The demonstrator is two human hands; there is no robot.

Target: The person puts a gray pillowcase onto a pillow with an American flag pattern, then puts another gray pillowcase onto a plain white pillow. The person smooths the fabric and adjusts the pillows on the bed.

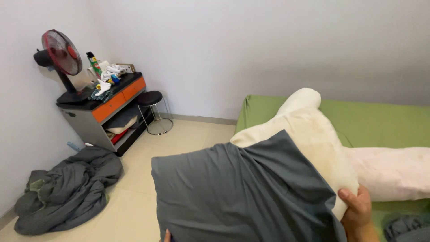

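Right hand at lower right, closed on the cream pillow edge — long axis running up toward frame centre-top. Grey pillowcase covering its lower-left half. Left hand — barely visible at bottom edge, grip untellable.

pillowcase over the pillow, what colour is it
Plain dark grey pillowcase, half over a cream pillow; head view.

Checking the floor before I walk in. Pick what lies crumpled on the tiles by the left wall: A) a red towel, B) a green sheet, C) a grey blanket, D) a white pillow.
C: a grey blanket lies heaped on the floor beside the cabinet; the pillow is on the bed, held by the right hand.
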